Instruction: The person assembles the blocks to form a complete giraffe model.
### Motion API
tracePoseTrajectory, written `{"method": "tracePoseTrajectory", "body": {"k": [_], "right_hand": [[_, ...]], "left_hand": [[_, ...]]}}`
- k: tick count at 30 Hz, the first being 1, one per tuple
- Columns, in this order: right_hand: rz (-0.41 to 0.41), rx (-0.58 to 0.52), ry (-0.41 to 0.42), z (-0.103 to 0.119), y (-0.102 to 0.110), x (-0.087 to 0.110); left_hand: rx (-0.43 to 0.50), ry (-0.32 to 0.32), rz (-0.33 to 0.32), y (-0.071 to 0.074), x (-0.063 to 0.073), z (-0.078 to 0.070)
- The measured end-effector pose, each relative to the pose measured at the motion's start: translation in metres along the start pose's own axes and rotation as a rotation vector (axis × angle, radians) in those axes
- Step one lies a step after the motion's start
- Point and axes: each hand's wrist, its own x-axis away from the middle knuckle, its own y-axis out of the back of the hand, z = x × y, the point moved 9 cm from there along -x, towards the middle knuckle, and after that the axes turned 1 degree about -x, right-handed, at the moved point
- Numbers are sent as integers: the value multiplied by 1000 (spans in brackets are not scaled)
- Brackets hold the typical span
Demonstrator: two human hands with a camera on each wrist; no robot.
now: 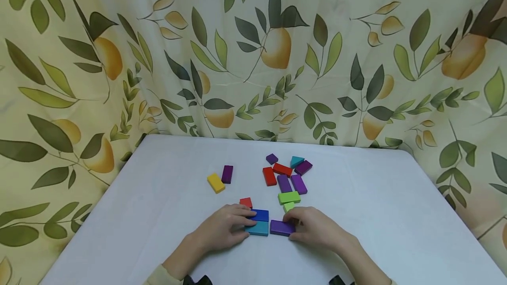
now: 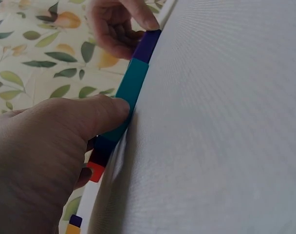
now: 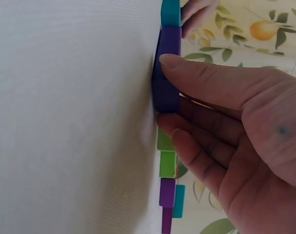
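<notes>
A purple block (image 1: 281, 228) lies flat near the front of the table, and my right hand (image 1: 317, 228) pinches its right end between thumb and fingers. Left of it, end to end, is a teal block (image 1: 258, 228), with a blue block (image 1: 260, 215) lying along its far side. My left hand (image 1: 223, 228) holds these two at their left ends. Its thumb presses the near side of the teal block, as the left wrist view shows. Just behind the left fingers sits a small red block (image 1: 245, 202), partly covered. Two green blocks (image 1: 289, 197) lie beyond the right hand.
Farther back on the white table (image 1: 166, 179) lie several red, purple and teal blocks, among them a red block (image 1: 269, 177) and a teal triangle (image 1: 296, 161). At the back left, a yellow block (image 1: 216, 183) is beside a dark purple block (image 1: 227, 174). A patterned curtain hangs behind.
</notes>
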Motion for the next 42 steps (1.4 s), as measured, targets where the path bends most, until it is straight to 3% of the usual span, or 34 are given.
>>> {"method": "tracePoseTrajectory", "body": {"k": [6,29,42], "right_hand": [[-13,25,38,6,-2,-3],[-9,43,36,5,0,-3],[-19,40,45,6,2,-4]], "left_hand": [[-1,-3,-8,1,1,-1],[8,-8,-4,1,-3,-1],[32,52,18,-1,-4,3]]}}
